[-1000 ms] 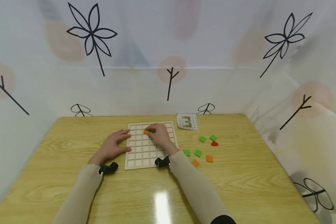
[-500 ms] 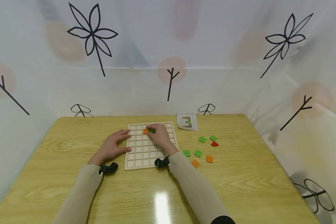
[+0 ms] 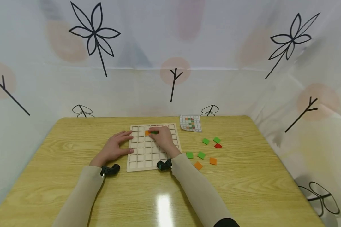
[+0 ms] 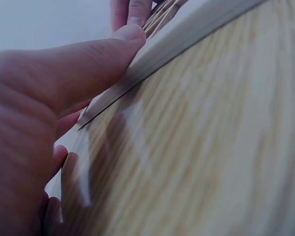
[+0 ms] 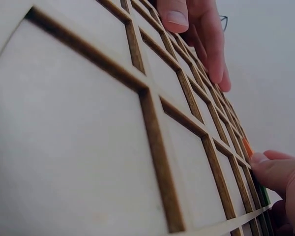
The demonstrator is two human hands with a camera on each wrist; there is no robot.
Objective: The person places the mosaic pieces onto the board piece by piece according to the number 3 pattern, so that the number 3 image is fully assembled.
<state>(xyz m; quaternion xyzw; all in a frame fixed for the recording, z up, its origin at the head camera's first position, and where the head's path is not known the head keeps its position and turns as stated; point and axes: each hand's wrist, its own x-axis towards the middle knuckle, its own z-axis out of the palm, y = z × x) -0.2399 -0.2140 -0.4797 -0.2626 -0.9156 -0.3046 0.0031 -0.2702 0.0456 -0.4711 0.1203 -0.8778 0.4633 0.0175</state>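
A pale wooden grid board (image 3: 140, 157) lies on the table, its cells divided by thin raised strips. My left hand (image 3: 113, 147) rests at the board's left edge with fingers spread; in the left wrist view the thumb (image 4: 96, 64) touches the board's side. Near the far rows, my right hand (image 3: 164, 138) pinches a green square tile (image 3: 154, 132), partly covered by the fingers. Just left of it, an orange tile (image 3: 146, 132) sits in a cell. In the right wrist view, the thumb is against the green tile (image 5: 263, 193), beside the orange tile (image 5: 247, 146).
Right of the board lie loose green tiles (image 3: 201, 155), orange tiles (image 3: 213, 161) and a red rounded piece (image 3: 218, 146). A pattern card (image 3: 190, 123) with coloured squares is at the table's back edge. Patterned cloth (image 3: 147, 91) hangs behind and beside the table.
The orange tile has shifted very slightly left. My right hand stays at the green tile with only tiny movement, and my left hand has not moved.
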